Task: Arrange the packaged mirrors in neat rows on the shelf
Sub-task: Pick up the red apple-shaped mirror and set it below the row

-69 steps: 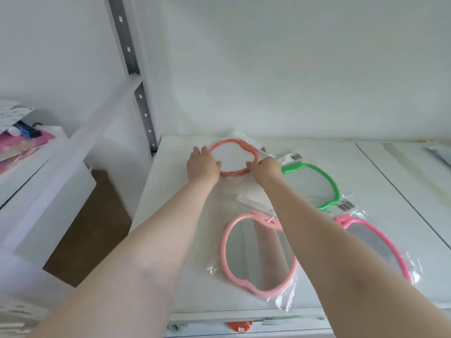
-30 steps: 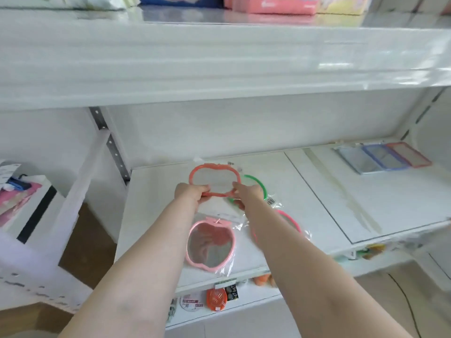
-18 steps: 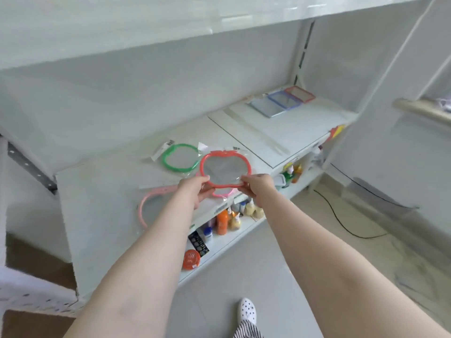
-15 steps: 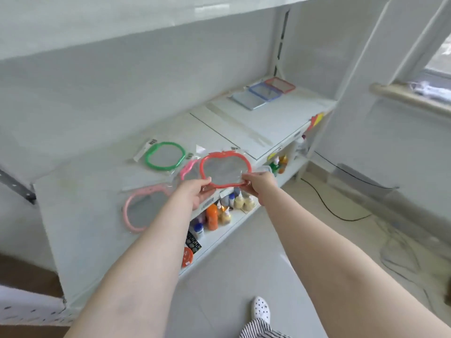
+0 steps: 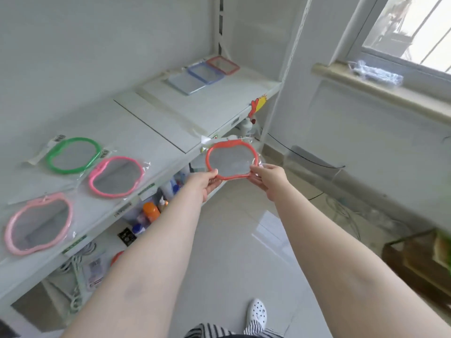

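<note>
An orange-red apple-shaped mirror (image 5: 230,160) in clear wrap hangs in the air in front of the white shelf (image 5: 156,125), past its front edge. My left hand (image 5: 203,182) pinches its lower left rim and my right hand (image 5: 269,178) pinches its lower right rim. On the shelf's left part lie a green mirror (image 5: 73,154), a hot pink mirror (image 5: 116,176) and a pale pink mirror (image 5: 37,223), all packaged. Three rectangular mirrors, pale blue (image 5: 185,81), blue-framed (image 5: 205,71) and red-framed (image 5: 222,64), lie in a row at the far right.
A lower shelf (image 5: 117,230) under the top one holds bottles and small goods. A white upright (image 5: 288,57) ends the shelf on the right. Beyond it are a window sill (image 5: 380,86) and a cable on the tiled floor (image 5: 231,252). My shoe (image 5: 256,313) shows below.
Both hands lifted the orange-red mirror off the shelf's back left and carried it right, out past the shelf's front edge. The view has swung right toward the window.
</note>
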A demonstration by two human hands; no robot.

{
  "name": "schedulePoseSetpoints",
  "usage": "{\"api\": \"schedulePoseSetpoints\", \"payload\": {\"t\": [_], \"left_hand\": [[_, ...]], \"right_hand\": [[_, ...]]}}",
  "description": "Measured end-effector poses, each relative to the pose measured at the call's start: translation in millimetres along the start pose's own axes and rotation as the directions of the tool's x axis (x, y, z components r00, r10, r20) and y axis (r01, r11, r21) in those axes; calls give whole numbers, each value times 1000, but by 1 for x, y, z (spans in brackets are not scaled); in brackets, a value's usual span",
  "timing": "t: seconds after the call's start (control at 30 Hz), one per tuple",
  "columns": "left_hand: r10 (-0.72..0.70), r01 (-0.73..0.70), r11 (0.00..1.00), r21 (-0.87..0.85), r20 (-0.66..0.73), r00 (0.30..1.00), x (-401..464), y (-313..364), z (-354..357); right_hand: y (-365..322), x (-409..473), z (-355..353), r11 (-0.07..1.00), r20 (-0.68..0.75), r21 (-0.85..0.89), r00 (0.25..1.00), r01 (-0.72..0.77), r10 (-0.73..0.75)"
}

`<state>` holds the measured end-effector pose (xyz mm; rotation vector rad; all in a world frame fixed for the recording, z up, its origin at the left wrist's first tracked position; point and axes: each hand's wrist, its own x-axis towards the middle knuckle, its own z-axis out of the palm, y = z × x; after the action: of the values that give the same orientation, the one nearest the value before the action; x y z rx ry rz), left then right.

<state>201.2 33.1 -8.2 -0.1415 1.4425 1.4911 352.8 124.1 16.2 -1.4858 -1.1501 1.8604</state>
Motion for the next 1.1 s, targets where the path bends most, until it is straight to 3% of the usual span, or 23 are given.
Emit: {"api": "schedulePoseSetpoints", "payload": {"t": [0.2,0.37,1.1], "left_hand": [[13,-13,1000,1,-20,1000,26,-26,87],[19,-18,999,30,-56,998,50,-20,131],[34,-34,996,88,1,999,224,101,291]], "right_hand": [[-36,51,-75,998,19,-64,1000,6,-5],[-49,92,-101,999,22,-7,999,-39,39],[-181,313,-101,998,-104,-59,994,-38,32]]}}
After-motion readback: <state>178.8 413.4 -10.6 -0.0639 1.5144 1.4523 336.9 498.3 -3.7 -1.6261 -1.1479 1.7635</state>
